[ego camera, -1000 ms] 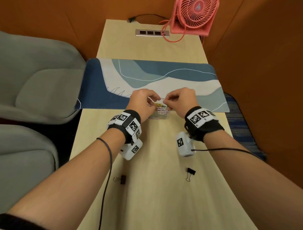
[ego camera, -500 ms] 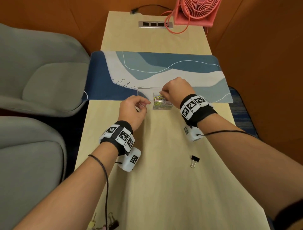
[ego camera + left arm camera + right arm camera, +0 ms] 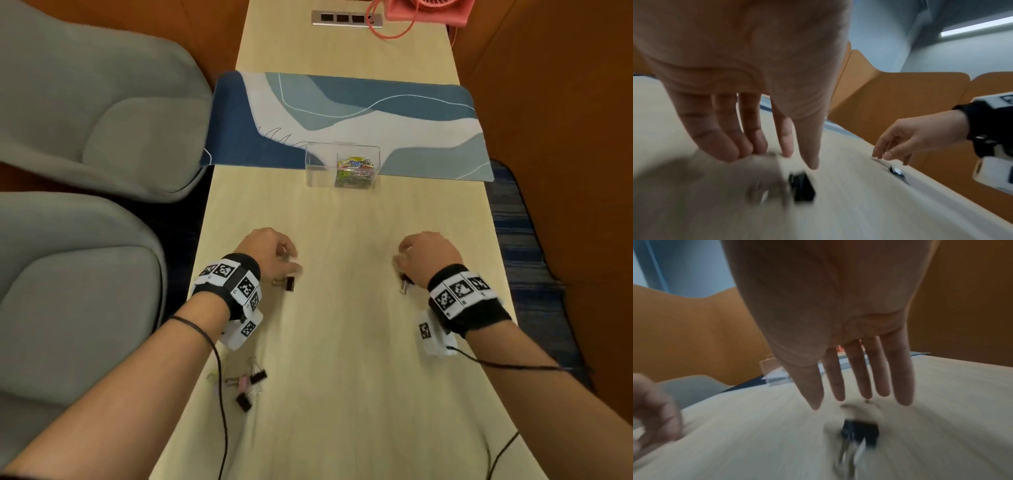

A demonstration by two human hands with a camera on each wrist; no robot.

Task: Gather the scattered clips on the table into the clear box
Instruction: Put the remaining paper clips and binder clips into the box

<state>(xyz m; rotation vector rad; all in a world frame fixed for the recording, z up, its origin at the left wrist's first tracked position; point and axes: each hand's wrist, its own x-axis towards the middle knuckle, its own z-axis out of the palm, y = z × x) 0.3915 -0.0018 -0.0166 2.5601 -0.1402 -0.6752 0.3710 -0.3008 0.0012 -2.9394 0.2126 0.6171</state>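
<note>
Hands over two binder clips, nothing gripped yet.
Left hand and right hand hover, fingers loose, above a black binder clip and another at mid-frame on the counter; light, stiff, probably best pinched by the body. Clear box, upper centre, holds coloured paper clips.
</note>
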